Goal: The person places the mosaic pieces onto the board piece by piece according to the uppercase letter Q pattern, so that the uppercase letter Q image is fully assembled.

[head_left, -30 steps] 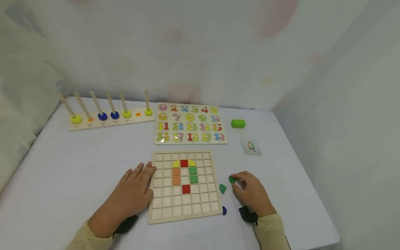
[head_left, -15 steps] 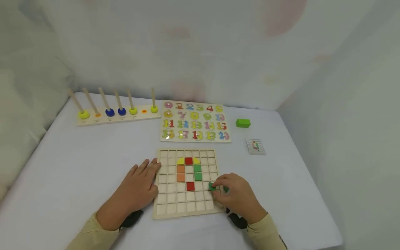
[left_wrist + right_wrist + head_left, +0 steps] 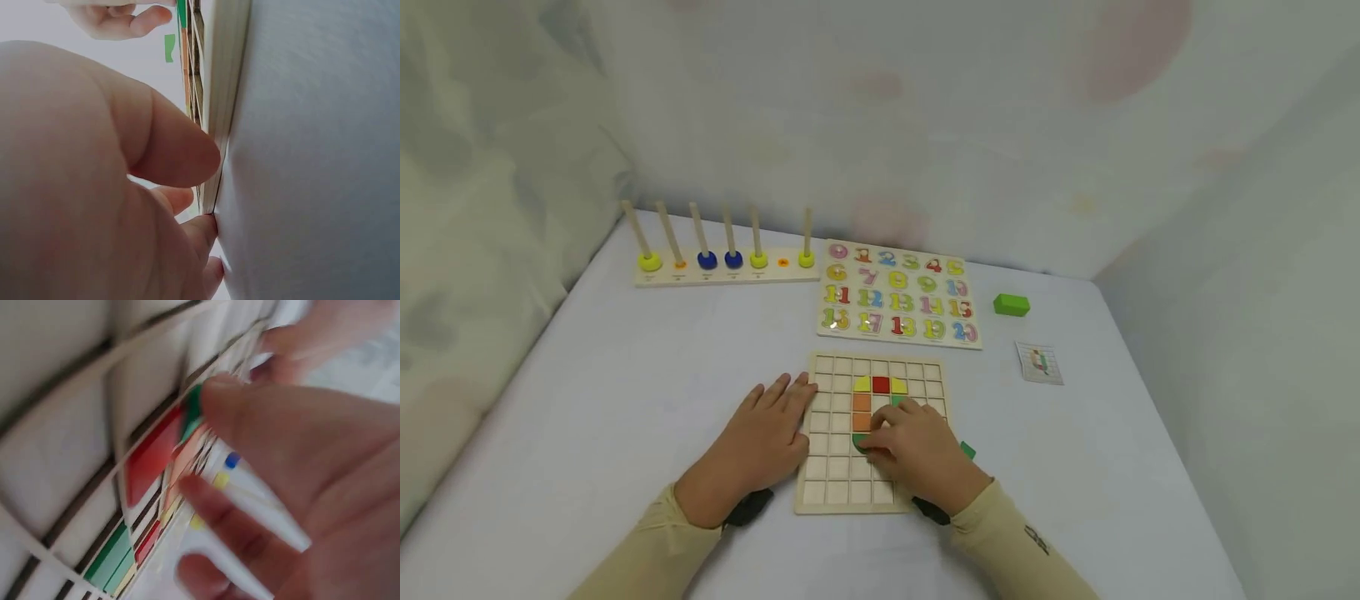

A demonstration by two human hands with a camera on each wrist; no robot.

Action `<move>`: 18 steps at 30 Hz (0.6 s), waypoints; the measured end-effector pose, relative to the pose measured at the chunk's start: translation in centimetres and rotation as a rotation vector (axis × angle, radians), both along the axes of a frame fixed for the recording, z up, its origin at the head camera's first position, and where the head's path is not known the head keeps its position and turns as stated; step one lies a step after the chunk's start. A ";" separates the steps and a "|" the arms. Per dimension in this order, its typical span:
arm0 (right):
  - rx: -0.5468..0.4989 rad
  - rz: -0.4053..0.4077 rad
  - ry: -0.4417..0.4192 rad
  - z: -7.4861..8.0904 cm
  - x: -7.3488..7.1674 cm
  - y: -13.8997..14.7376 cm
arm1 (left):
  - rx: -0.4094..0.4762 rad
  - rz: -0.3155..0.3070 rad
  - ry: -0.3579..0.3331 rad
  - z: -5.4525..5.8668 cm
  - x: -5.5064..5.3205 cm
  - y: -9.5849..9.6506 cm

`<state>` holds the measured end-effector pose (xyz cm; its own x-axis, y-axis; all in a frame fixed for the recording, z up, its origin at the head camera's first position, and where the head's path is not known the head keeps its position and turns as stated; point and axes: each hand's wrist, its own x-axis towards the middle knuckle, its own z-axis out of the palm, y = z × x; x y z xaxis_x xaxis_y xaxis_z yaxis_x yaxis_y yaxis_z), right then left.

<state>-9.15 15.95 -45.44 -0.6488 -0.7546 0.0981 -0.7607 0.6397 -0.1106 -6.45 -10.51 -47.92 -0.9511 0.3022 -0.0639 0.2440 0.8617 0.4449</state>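
A wooden grid board (image 3: 829, 492) holds yellow quarter-round tiles, a red square tile (image 3: 881, 385), orange square tiles (image 3: 861, 402) and green squares, partly covered by my right hand (image 3: 925, 450). That hand pinches a green quarter-round tile (image 3: 858, 442) at the cell just below the orange ones. In the right wrist view the thumb lies against the green tile (image 3: 192, 406), beside a lower red square (image 3: 151, 459). My left hand (image 3: 756, 442) rests on the table with fingers extended, fingertips and thumb against the board's left edge (image 3: 225, 81).
Right of the board lies another green tile (image 3: 967, 451). A small pattern card (image 3: 1040, 363) and a green block (image 3: 1011, 305) lie farther back. Behind the board are a number puzzle (image 3: 898, 292) and a peg counting stand (image 3: 722, 275) with coloured rings.
My right hand has picked the green quarter-round tile off the table and carried it left across the board to below the orange tiles. The left hand stays at the board's edge; the head view has shifted.
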 end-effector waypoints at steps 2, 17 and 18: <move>0.045 -0.007 0.033 0.1 0.4 0.3 | -0.011 -0.003 0.002 0.0 -0.1 0.0; 0.072 -0.404 0.004 2.0 2.2 8.3 | -0.012 -0.007 0.012 0.0 -0.2 0.2; 0.077 -0.448 -0.014 1.9 2.2 9.2 | -0.007 -0.006 0.014 0.0 -0.1 0.2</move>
